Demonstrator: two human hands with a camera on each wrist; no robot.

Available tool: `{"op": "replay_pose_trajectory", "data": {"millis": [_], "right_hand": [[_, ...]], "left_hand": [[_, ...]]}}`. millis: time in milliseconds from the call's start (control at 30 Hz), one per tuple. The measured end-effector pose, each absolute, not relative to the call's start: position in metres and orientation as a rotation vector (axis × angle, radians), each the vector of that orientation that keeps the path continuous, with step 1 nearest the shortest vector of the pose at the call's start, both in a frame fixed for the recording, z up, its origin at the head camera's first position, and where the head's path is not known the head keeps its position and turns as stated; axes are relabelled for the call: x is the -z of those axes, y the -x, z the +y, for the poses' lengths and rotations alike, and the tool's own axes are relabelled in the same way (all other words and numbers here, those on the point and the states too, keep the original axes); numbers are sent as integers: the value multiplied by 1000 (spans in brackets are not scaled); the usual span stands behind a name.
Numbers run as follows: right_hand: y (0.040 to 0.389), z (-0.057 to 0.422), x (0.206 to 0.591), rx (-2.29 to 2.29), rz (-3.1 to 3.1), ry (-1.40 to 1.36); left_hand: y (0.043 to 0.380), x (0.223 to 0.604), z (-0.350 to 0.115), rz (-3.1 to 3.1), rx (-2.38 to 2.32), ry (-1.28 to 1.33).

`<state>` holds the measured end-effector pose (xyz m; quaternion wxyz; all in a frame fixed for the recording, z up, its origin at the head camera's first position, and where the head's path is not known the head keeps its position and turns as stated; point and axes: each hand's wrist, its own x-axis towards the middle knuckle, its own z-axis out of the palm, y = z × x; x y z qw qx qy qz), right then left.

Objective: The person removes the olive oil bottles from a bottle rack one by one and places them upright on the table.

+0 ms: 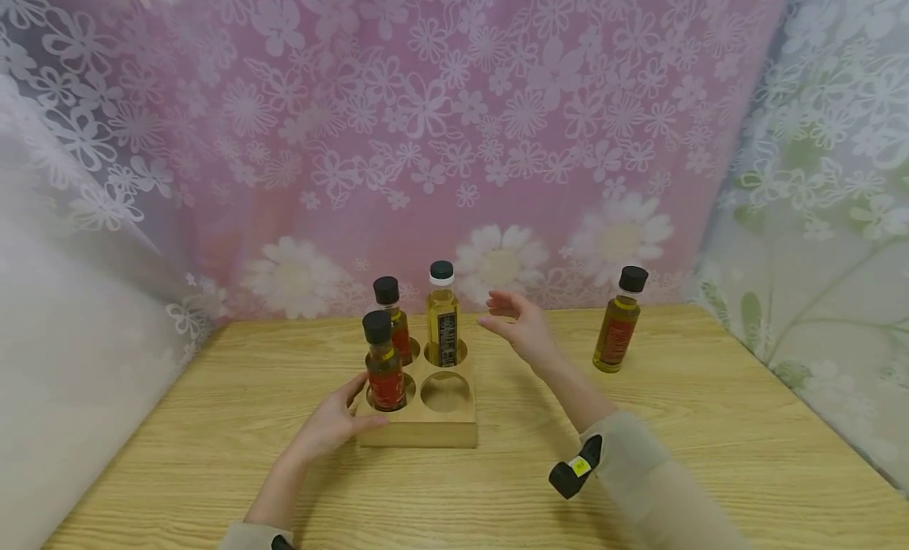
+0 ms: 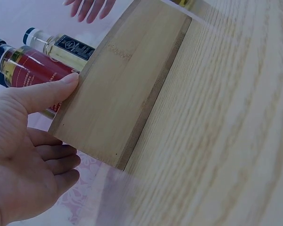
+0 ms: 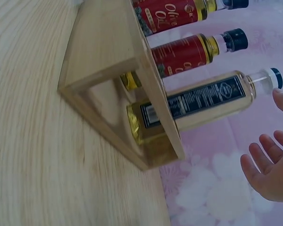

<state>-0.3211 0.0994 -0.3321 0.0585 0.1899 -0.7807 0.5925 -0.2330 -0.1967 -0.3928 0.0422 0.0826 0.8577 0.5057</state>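
Observation:
A wooden holder (image 1: pixel 426 432) with four holes sits mid-table. It carries a red-labelled bottle (image 1: pixel 386 372) front left, another red-labelled one (image 1: pixel 393 323) behind it, and a pale bottle (image 1: pixel 443 319) with a black label back right. The front-right hole (image 1: pixel 445 390) is empty. My left hand (image 1: pixel 358 408) rests against the holder's front-left corner; in the left wrist view its thumb (image 2: pixel 52 89) lies straight on the holder's wall (image 2: pixel 122 84), the other fingers loose. My right hand (image 1: pixel 500 313) hovers open just right of the pale bottle (image 3: pixel 198 103), touching nothing.
A fourth bottle (image 1: pixel 616 325) with a black cap and red label stands alone on the wooden table (image 1: pixel 710 424), right of my right hand. Floral curtains (image 1: pixel 454 140) close in the back and both sides of the table.

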Motion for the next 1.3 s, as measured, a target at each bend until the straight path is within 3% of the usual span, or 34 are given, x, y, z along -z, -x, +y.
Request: {"op": "replay_pose_trajectory", "data": {"millis": [533,1300], "right_hand": [[335,51,329,-1801,-2450,-552],[340,29,338,-1517,-2476,-391]], "left_hand": [[235,393,-196,2621,-1548,-238],[231,393,-195,2599,-1576,-234]]}}
